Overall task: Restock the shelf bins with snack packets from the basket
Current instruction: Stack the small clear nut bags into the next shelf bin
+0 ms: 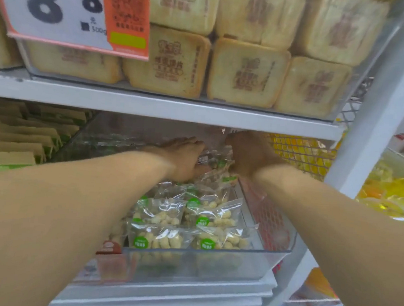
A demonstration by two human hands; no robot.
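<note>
A clear plastic shelf bin (211,253) on the lower shelf holds several clear snack packets (162,237) with green round labels and pale nuts inside. Both my arms reach deep into the back of the bin, under the upper shelf board. My left hand (186,156) lies flat with fingers straight, pressing on packets at the rear. My right hand (249,154) is beside it, fingers curled down around clear packets (221,171) at the back. The basket is out of view.
The upper shelf (166,105) carries a clear bin of tan bread-like packs (244,76) and a price sign (62,9). Green-and-brown packets (14,141) fill the bin to the left. A white upright post (381,102) stands at the right, with yellow packets (393,191) beyond it.
</note>
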